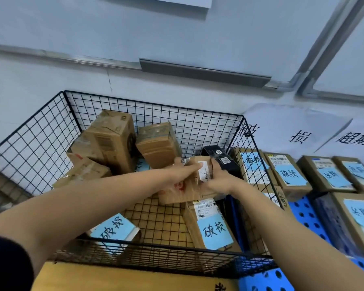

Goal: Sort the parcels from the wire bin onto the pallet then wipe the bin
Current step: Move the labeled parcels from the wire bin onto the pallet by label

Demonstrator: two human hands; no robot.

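A black wire bin (pixel 48 131) holds several cardboard parcels. Both arms reach into it. My left hand (pixel 180 173) lies on top of a brown parcel (pixel 181 193) with a white label near the bin's right side, fingers stretched along its upper edge. My right hand (pixel 215 178) grips the same parcel from the right. A black box (pixel 223 160) sits just behind my right hand. More parcels lie in the bin: a tall one (pixel 109 139) at the back, one with a blue note (pixel 212 225) at the front right, another with a blue note (pixel 114 229) at the front left.
A blue perforated pallet (pixel 305 215) to the right of the bin carries several brown parcels with blue handwritten notes (pixel 290 173). White paper signs (pixel 298 131) hang on the wall behind it. A cardboard surface (pixel 124 279) lies below the bin's front edge.
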